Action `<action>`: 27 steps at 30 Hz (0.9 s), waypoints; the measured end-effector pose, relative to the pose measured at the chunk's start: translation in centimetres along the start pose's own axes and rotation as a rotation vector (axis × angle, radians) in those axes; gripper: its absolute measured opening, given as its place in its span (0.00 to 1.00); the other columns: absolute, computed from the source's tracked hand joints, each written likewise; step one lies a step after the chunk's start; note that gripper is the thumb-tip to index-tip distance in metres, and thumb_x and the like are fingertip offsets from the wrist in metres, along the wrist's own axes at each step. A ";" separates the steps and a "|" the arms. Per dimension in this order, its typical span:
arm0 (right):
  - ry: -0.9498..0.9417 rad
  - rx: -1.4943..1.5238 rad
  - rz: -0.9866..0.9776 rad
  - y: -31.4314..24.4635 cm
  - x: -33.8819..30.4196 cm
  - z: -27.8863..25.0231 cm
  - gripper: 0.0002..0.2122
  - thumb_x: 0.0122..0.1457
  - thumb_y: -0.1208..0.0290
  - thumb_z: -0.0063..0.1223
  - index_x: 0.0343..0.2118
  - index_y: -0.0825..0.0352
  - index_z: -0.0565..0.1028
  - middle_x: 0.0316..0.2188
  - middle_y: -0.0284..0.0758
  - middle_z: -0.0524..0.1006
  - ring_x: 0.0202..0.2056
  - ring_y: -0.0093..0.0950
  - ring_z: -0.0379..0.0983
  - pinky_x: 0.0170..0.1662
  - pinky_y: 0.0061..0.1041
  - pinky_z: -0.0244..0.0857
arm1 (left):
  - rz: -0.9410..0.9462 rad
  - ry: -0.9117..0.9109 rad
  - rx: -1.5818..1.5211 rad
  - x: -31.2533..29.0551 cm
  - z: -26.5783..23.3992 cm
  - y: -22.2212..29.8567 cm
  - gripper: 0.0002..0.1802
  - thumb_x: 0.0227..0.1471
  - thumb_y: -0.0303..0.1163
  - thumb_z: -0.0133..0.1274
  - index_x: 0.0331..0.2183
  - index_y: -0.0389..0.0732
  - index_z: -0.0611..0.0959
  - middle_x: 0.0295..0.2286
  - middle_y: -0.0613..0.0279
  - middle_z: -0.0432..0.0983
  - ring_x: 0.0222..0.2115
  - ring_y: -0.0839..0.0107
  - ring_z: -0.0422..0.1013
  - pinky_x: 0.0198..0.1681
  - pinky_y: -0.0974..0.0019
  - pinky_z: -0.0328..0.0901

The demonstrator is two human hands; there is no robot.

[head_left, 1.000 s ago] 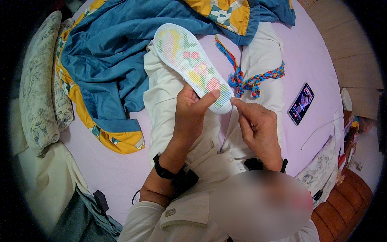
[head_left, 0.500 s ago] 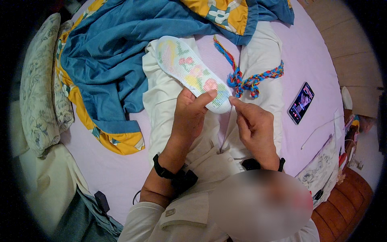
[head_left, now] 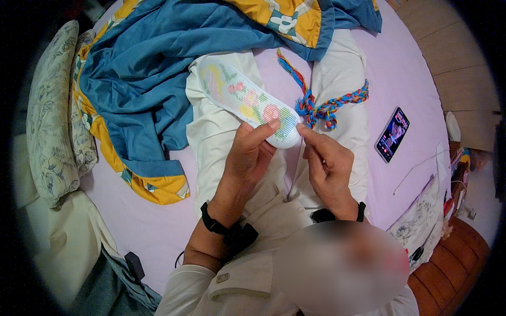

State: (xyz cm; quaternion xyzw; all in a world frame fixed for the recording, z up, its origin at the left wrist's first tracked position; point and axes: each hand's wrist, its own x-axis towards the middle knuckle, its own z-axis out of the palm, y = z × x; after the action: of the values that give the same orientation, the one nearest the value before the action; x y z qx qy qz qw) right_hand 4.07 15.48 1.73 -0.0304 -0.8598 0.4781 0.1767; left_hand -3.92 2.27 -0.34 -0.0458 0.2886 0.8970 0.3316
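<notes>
A white insole (head_left: pixel 247 102) with stitched flowers in red, yellow and green lies slantwise above my lap, its toe end far left and its heel near me. My left hand (head_left: pixel 250 145) grips the heel's left edge, thumb on top and fingers beneath. At the heel's right edge, my right hand (head_left: pixel 329 163) is closed in a pinch, fingertips at the rim. Whatever it pinches is too small to make out. A thin dark thread-like line runs down from near these fingertips toward my lap. Just beyond the hand, a braided bundle of multicoloured yarn (head_left: pixel 316 113) rests on my trouser leg.
A phone (head_left: pixel 392 135) with a lit screen lies to the right on the pale pink sheet (head_left: pixel 390 68). A blue and yellow blanket (head_left: pixel 142 79) spreads over the left and far side. Floral pillows (head_left: pixel 52 116) stand at the left edge.
The insole has tilted slightly, its toe end shifting a little left and nearer. My right hand has moved slightly left, still pinching at the heel's edge. The left hand keeps its grip.
</notes>
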 end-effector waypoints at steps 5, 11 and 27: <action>0.023 0.043 0.034 0.1 -0.1 0.3 0.16 0.45 0.85 0.46 0.40 0.70 0.73 0.27 0.43 0.75 0.26 0.35 0.73 0.31 0.28 0.66 | -0.025 0.000 -0.007 -0.2 0.1 0.1 0.18 0.49 0.26 0.49 0.43 0.34 0.68 0.38 0.57 0.72 0.39 0.69 0.70 0.46 0.66 0.64; 0.057 0.067 0.057 0.0 -0.3 1.0 0.13 0.48 0.84 0.46 0.38 0.70 0.73 0.31 0.43 0.76 0.30 0.36 0.75 0.33 0.27 0.68 | -0.013 -0.018 -0.005 -0.4 0.2 0.1 0.18 0.49 0.27 0.49 0.43 0.34 0.69 0.38 0.58 0.72 0.39 0.70 0.70 0.46 0.66 0.64; 0.027 0.438 0.270 -0.6 0.2 1.2 0.06 0.58 0.76 0.44 0.36 0.70 0.72 0.18 0.31 0.72 0.19 0.16 0.66 0.23 0.15 0.59 | -0.019 -0.060 0.028 -0.5 0.1 0.4 0.16 0.49 0.28 0.48 0.42 0.35 0.69 0.36 0.58 0.72 0.36 0.71 0.70 0.42 0.67 0.65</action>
State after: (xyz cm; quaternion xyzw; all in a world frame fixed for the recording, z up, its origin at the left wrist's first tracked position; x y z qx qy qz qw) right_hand 3.56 14.26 1.70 -0.1122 -0.7216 0.6716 0.1252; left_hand -3.74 1.75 0.07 -0.0172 0.2907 0.8907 0.3491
